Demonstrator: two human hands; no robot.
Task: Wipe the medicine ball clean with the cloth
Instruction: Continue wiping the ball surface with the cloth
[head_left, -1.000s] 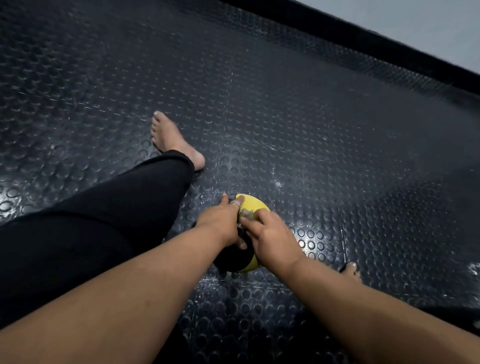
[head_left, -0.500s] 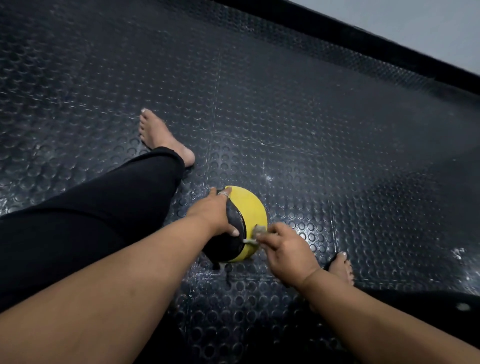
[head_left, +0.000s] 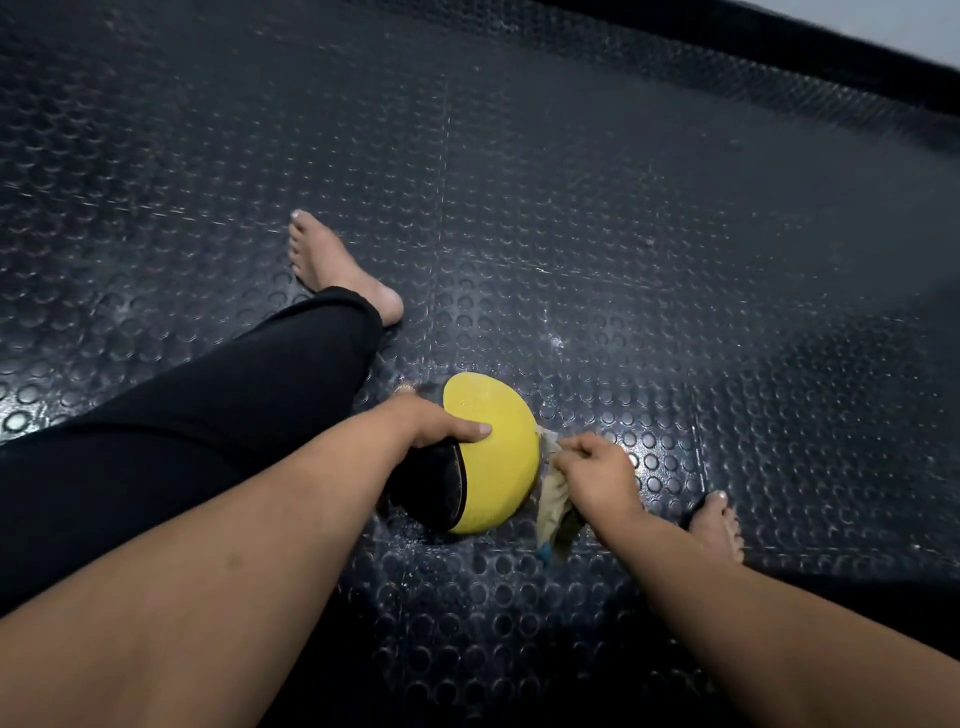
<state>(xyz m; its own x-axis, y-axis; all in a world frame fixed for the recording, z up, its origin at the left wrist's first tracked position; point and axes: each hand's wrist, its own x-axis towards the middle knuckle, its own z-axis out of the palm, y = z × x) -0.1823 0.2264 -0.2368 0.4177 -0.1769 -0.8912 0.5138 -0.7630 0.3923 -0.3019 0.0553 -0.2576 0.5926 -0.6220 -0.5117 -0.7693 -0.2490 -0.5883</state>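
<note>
Two-toned medicine ball (head_left: 493, 447), yellow and black, dull-surfaced.

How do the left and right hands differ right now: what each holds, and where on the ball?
The left hand grips the medicine ball itself, thumb laid across the yellow panel; the right hand grips the cloth, not the ball. The left hand sits on the ball's top left, over the black panel; the right hand is at the ball's right side, low near the floor. Both are curled round what they hold.
</note>
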